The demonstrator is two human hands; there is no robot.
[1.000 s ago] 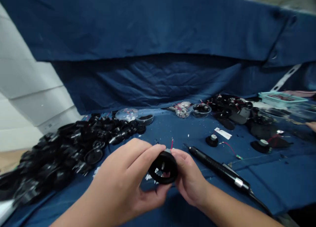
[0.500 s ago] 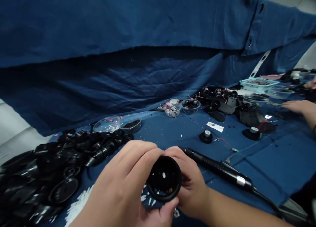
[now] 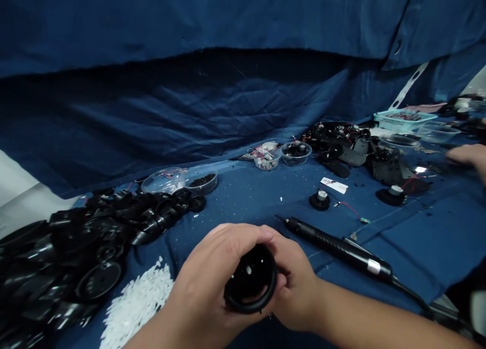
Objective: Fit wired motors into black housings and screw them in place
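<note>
Both hands are wrapped round a black cylindrical housing [image 3: 250, 282], its open round end facing me. My left hand [image 3: 212, 273] grips it from the left and over the top. From the right, my right hand [image 3: 294, 275] closes on its side, fingers partly hidden behind it. Inside the dark housing a small white spot shows. A heap of small white plastic pieces [image 3: 138, 303] lies to the left of my left hand. Beyond my right hand rests a black electric screwdriver [image 3: 337, 247] with a cable.
Black plastic parts [image 3: 94, 242] are piled at the left. Clear tubs [image 3: 203, 183] stand along the back, one with small dark pieces. Round black parts [image 3: 319, 200], a white slip [image 3: 334, 185] and a turquoise basket [image 3: 404, 120] are on the right, near another person's hand [image 3: 471, 156].
The housing has turned slightly in my hands, and my left thumb has moved away from its lower rim. The view has shifted, showing more of the white heap. The other person's hand moved right.
</note>
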